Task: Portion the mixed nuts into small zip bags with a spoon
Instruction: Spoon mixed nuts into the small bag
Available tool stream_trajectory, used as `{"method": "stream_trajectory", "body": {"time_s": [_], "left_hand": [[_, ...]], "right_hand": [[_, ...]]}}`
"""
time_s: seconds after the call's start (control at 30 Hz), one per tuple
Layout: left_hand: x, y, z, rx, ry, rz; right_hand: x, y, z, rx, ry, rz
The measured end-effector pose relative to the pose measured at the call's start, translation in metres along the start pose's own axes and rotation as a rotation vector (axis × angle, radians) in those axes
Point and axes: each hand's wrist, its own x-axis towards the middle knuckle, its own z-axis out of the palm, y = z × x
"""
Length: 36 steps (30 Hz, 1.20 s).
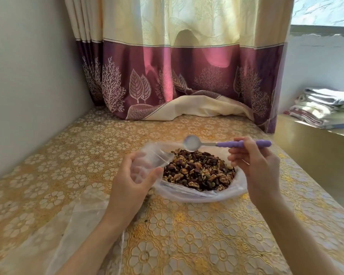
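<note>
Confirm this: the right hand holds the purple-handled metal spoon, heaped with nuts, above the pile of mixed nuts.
Not quite. The head view shows the purple-handled metal spoon has an empty bowl. The rest stands: the right hand holds it above the pile of mixed nuts.

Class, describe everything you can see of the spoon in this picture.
The spoon has a shiny round metal bowl and a lilac, ridged handle that looks like plastic. It lies roughly level, bowl pointing left and apparently empty, above the far edge of the mixed nuts. The right hand pinches its handle near the middle; nothing else touches it.
</note>
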Motion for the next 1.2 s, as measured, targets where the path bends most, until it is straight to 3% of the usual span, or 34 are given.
{"method": "stream_trajectory", "body": {"time_s": [0.2,0.4,0.63,0.83,1.2], "left_hand": [[0.000,0.000,-0.001,0.016,-0.005,0.018],[0.000,0.000,0.000,0.046,0.005,0.034],[0.000,0.002,-0.002,0.055,0.006,0.035],[-0.001,0.003,-0.002,0.053,0.005,0.026],[-0.001,0.005,0.000,0.059,-0.006,0.050]], "right_hand": [[0.007,0.012,-0.016,-0.461,0.192,-0.128],[0.003,0.018,-0.009,-0.615,0.065,-0.173],[0.005,0.024,-0.010,-0.329,0.039,0.147],[0.006,0.025,-0.010,-0.203,0.030,0.290],[0.007,0.020,-0.011,-0.138,0.131,0.203]]}}
